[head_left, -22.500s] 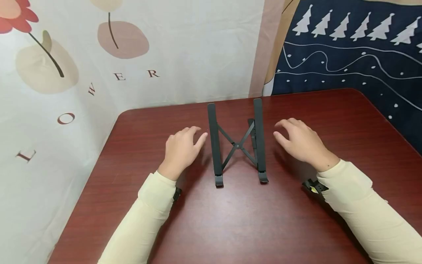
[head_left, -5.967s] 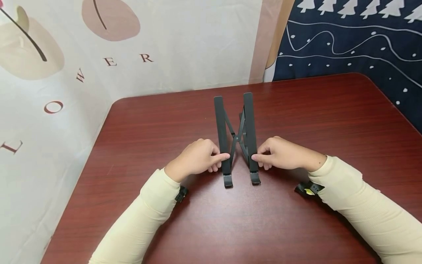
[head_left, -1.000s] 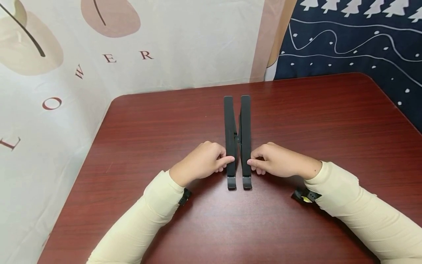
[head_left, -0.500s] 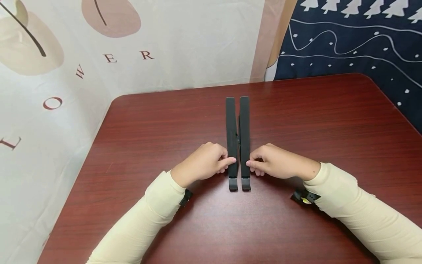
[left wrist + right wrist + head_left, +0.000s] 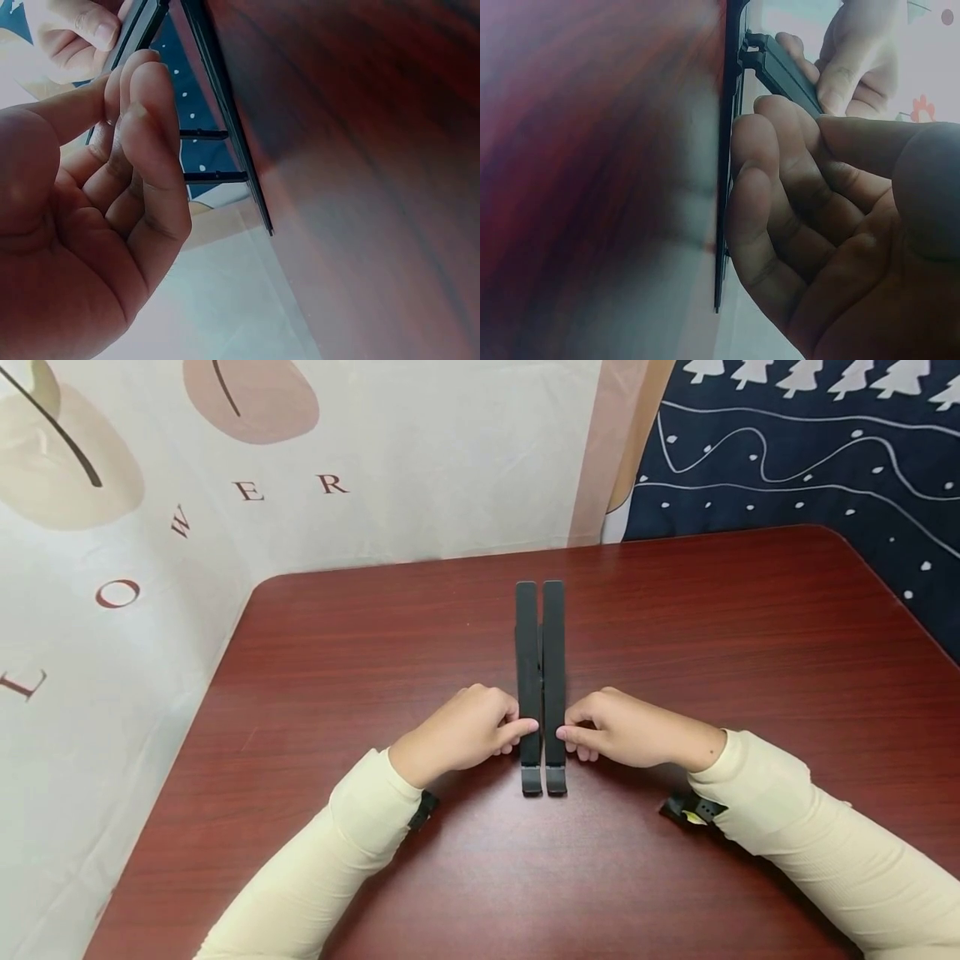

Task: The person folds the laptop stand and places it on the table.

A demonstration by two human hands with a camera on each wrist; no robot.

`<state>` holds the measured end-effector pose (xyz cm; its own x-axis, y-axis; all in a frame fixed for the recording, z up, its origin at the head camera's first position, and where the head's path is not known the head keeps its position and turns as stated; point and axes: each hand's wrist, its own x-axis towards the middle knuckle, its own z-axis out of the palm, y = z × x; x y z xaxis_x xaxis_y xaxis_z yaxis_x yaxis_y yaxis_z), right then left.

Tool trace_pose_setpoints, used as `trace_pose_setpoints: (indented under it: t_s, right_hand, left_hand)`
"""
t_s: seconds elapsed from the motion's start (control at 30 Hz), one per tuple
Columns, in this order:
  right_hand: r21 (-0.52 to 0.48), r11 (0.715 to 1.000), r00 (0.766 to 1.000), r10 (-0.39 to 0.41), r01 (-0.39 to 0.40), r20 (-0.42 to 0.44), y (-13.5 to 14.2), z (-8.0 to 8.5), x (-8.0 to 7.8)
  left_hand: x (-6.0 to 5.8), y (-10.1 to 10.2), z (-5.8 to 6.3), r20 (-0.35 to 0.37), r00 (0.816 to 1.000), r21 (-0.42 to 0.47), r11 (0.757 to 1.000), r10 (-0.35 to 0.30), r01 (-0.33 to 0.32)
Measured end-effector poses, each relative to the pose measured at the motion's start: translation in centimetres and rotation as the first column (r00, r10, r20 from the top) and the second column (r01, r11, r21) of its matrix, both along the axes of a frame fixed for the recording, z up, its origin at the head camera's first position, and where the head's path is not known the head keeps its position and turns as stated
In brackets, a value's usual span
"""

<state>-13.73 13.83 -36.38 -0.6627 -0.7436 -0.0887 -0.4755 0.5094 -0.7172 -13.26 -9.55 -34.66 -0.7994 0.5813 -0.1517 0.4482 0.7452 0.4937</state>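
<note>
A black folding laptop stand stands in the middle of the table, its two long bars side by side with a thin gap between them. Two small hooked lips face the near edge. My left hand pinches the left bar near its front end, thumb on top and fingers beneath. On the opposite side, the right hand pinches the right bar the same way. The left wrist view shows the lower rail along the tabletop, joined by thin struts. In the right wrist view, an upper bar slants up from its hinge.
The reddish-brown wooden table has rounded far corners. Behind it hang a pale printed cloth and a navy cloth with white trees. A dark strapped device sits under the right sleeve.
Earliest, both hands were off the widely spread stand, its crossed struts showing. They then gripped the bars and brought them inward; over the last second the gap narrowed further and the struts became hidden.
</note>
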Motion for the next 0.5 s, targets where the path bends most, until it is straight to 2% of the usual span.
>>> trace_pose_setpoints:
  t_s: [0.5]
  right_hand:
    - [0.006, 1.000, 1.000, -0.003, 0.003, -0.003, -0.28, 0.15, 0.17]
  left_hand:
    - [0.01, 0.17, -0.14, -0.003, 1.000, 0.009, 1.000, -0.009, 0.009]
